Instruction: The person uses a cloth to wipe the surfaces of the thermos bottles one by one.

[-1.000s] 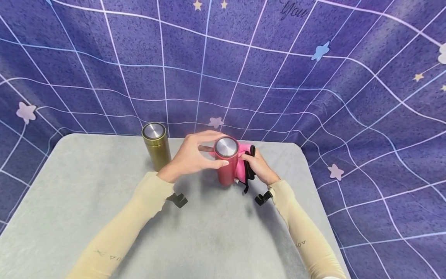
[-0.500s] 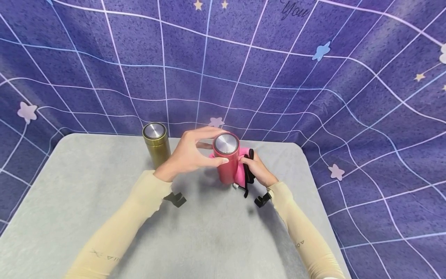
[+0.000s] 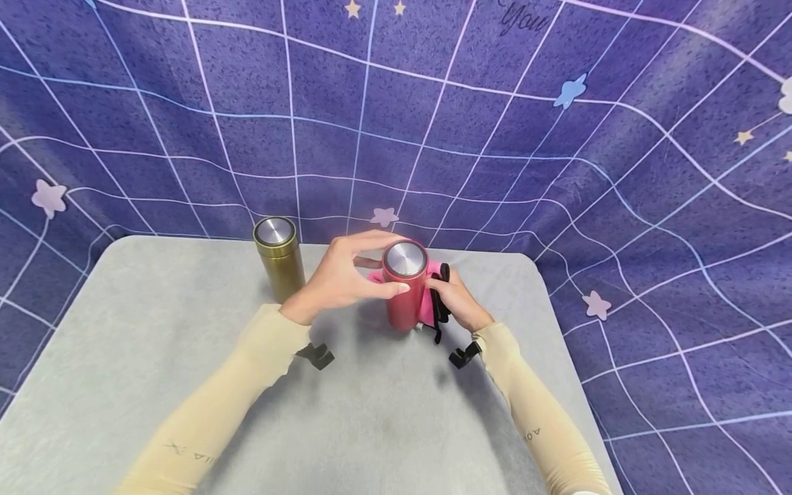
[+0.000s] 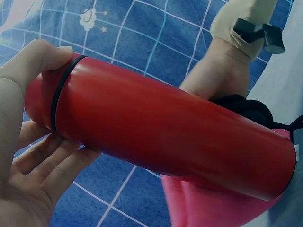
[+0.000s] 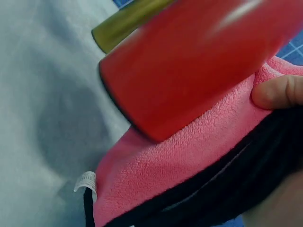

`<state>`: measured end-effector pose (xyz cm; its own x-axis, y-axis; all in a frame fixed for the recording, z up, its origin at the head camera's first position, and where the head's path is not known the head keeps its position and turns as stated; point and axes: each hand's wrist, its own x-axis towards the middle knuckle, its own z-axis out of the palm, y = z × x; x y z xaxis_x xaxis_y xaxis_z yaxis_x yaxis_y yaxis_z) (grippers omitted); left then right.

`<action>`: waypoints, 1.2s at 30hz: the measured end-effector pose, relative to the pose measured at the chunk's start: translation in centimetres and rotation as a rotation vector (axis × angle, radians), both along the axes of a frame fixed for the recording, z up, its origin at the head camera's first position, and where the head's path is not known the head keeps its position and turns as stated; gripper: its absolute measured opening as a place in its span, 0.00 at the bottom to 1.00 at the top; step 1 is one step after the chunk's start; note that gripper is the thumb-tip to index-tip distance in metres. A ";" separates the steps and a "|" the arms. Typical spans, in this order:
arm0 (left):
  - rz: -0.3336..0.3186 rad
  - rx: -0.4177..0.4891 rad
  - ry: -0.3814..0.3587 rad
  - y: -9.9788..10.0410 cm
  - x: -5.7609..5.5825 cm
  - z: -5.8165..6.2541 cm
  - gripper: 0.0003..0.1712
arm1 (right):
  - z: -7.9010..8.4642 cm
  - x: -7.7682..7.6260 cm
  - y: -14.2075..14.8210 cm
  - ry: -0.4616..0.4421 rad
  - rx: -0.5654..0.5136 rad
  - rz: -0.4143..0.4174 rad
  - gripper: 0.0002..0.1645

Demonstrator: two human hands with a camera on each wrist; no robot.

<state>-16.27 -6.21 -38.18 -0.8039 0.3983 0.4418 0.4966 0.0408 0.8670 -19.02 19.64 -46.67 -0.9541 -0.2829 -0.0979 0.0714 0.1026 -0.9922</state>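
While a big blue-purple cloth with lines and stars (image 3: pixel 396 103) fills the top and right of the head view, a gray table (image 3: pixel 383 412) fills the bottom, its near edge cut off. Two cream sleeves come up from the bottom of the frame, the left sleeve (image 3: pixel 216 405) and the right sleeve (image 3: pixel 538 412), both cut off low down. The left hand (image 3: pixel 340 271), in the middle, holds the red bottle (image 3: pixel 405 302) near its top, with the thumb in front and the other fingers partly hidden behind. That bottle is just right of the middle, and it is hard to tell if its bottom touches the table. To its left is the gold bottle (image 3: pixel 282 271), its low end hidden by the left hand. The right hand (image 3: pixel 458 295), right of the red bottle, pinches the pink cloth (image 5: pixel 189 156), which has a black edge and is partly hidden by the bottle; most of its fingers are out of sight. Each wrist has a small black piece (image 3: pixel 320 356). Smallest is a white tag (image 5: pixel 86 183), lower left in the right wrist view, its writing too tiny to read.
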 end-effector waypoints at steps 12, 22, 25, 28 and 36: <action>0.022 -0.044 0.022 0.2 -0.3 -1.2 0.36 | 2.2 0.8 -0.6 0.050 -0.025 -0.025 0.15; 0.033 -0.052 0.010 0.4 -0.3 -2.2 0.37 | 3.4 1.3 -1.4 0.074 -0.121 -0.062 0.22; 0.050 -0.065 0.010 0.4 -0.4 -2.4 0.37 | 3.5 1.4 -1.6 0.080 -0.129 -0.076 0.24; 0.075 -0.088 0.005 0.4 -0.5 -2.6 0.37 | 3.3 1.7 -1.6 0.087 -0.126 -0.103 0.23; 0.135 -0.062 -0.142 0.1 -1.0 -2.9 0.39 | 2.4 2.7 -1.7 0.171 -0.126 -0.184 0.25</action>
